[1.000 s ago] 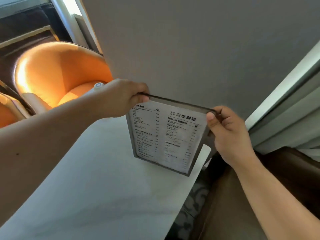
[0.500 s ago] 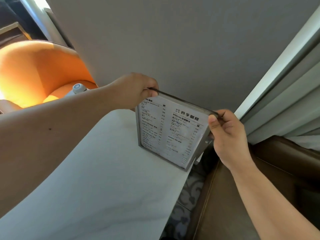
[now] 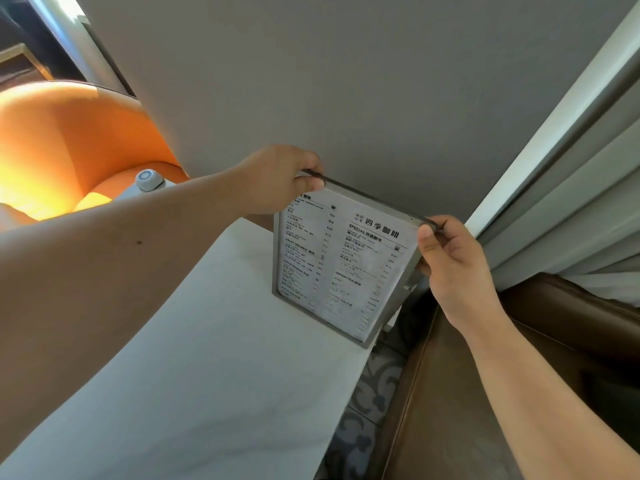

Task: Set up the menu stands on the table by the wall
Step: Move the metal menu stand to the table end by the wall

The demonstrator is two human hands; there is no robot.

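A metal-framed menu stand (image 3: 341,263) with a printed drinks list stands upright at the far end of the white table (image 3: 194,382), close to the grey wall (image 3: 346,91). My left hand (image 3: 277,178) pinches its top left corner. My right hand (image 3: 453,261) grips its top right corner and right edge. The stand's bottom edge rests on the tabletop near the table's right edge. Its back support is mostly hidden behind the frame.
An orange armchair (image 3: 69,140) sits beyond the table at the left, with a small round white call button (image 3: 149,180) at the table's far left corner. A brown leather seat (image 3: 485,393) lies to the right, below grey curtains (image 3: 571,202). Patterned floor (image 3: 367,403) shows between table and seat.
The menu stand has shifted slightly toward the wall and now sits more upright on the table. Both hands keep their hold on its top corners.
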